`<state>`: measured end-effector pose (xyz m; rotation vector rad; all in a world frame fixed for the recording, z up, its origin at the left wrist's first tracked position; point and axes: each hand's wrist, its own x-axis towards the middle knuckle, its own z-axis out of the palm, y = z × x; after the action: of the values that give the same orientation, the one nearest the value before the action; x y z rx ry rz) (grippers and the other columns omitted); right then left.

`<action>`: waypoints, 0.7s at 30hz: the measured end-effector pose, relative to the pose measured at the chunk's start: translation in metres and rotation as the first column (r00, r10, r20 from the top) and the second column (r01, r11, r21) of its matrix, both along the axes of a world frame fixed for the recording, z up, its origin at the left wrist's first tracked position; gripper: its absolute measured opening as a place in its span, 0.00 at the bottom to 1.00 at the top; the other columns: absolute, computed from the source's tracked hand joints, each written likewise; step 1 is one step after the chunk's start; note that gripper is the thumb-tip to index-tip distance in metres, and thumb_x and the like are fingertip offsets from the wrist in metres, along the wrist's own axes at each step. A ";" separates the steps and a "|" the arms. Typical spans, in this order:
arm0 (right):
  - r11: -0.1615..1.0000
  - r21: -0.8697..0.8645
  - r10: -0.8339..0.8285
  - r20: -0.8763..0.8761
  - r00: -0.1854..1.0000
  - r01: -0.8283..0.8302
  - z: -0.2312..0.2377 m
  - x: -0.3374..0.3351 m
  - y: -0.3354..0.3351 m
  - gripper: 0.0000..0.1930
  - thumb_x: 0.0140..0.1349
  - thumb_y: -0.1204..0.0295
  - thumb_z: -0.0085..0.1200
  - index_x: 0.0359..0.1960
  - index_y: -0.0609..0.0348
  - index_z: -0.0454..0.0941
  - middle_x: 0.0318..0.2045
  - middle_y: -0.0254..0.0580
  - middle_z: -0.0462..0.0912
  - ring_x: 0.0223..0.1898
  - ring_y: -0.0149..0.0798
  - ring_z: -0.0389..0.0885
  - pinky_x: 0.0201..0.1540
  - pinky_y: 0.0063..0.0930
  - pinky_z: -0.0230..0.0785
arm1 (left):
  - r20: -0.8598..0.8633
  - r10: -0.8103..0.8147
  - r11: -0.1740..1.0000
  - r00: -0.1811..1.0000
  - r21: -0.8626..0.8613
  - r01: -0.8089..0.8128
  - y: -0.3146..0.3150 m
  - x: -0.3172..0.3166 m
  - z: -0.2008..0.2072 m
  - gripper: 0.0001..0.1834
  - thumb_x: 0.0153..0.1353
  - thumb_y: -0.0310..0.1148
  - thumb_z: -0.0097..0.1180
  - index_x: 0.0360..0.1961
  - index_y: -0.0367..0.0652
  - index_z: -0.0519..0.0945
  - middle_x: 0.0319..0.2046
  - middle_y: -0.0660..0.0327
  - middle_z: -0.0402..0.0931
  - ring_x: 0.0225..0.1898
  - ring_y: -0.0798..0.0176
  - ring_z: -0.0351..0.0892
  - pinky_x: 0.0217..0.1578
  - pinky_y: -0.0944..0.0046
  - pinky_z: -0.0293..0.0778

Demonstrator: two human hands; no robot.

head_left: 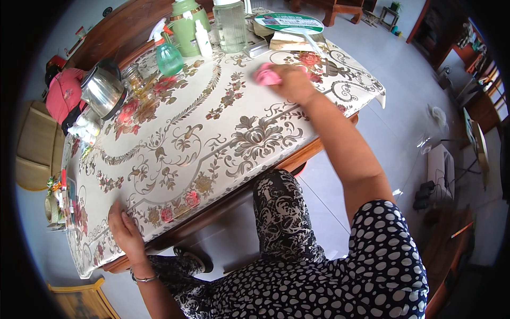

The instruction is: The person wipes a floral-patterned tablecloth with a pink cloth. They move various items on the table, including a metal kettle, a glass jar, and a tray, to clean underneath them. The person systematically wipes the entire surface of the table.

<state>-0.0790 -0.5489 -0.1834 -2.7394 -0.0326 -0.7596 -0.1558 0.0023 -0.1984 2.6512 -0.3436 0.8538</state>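
Observation:
My right hand point(294, 83) reaches across to the far right part of the table and presses down on a pink cloth point(267, 75), fingers closed over it. The cloth lies bunched against the floral tablecloth point(212, 146), and its edges are slightly blurred. Close to the near left edge of the table rests my left hand point(125, 229), with its fingers stretched out on the tablecloth and nothing in them. A bracelet circles the left wrist.
Along the far side stand a green spray bottle point(169, 57), a green thermos point(187, 29), a white bottle point(203, 40), a clear jar point(230, 29) and a round fan point(288, 23). A steel kettle point(102, 93) and a glass jar point(133, 78) stand at the left. A wooden chair point(85, 300) is at lower left.

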 end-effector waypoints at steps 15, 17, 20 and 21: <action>0.577 -0.129 -0.801 -0.280 0.529 0.806 0.000 -0.085 -0.223 0.33 0.59 0.46 0.48 0.64 0.46 0.67 0.64 0.42 0.68 0.65 0.51 0.65 0.65 0.47 0.56 | -0.021 0.056 0.996 0.998 0.077 -0.054 0.003 0.004 -0.005 0.18 0.68 0.28 0.44 0.57 0.37 0.73 0.53 0.49 0.74 0.55 0.46 0.72 0.57 0.53 0.65; 0.577 -0.169 -0.809 -0.255 0.530 0.799 0.002 -0.081 -0.210 0.31 0.59 0.47 0.49 0.62 0.45 0.69 0.61 0.41 0.72 0.62 0.51 0.68 0.64 0.45 0.59 | -0.019 0.054 0.995 0.998 0.085 -0.052 0.002 0.004 -0.003 0.18 0.68 0.28 0.44 0.57 0.38 0.73 0.53 0.50 0.74 0.55 0.46 0.71 0.57 0.53 0.64; 0.737 -0.147 -0.676 -0.174 0.716 0.660 -0.006 -0.082 -0.208 0.28 0.59 0.48 0.49 0.58 0.46 0.74 0.55 0.42 0.78 0.57 0.50 0.74 0.61 0.43 0.63 | -0.021 0.039 0.996 0.999 0.083 -0.037 -0.001 0.006 -0.003 0.18 0.67 0.28 0.44 0.57 0.38 0.73 0.53 0.50 0.74 0.56 0.46 0.71 0.58 0.53 0.63; 0.785 -0.116 -0.618 -0.084 0.782 0.608 -0.006 -0.081 -0.184 0.25 0.58 0.50 0.51 0.55 0.47 0.77 0.49 0.45 0.82 0.52 0.50 0.78 0.58 0.41 0.67 | -0.021 0.042 0.995 0.999 0.091 -0.040 0.002 0.006 -0.005 0.18 0.67 0.28 0.45 0.57 0.38 0.73 0.54 0.50 0.74 0.57 0.47 0.70 0.58 0.53 0.63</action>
<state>-0.1601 -0.7326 -0.1894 -2.8737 0.9236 -0.7497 -0.1501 0.0048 -0.2031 2.7590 -0.3302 0.8379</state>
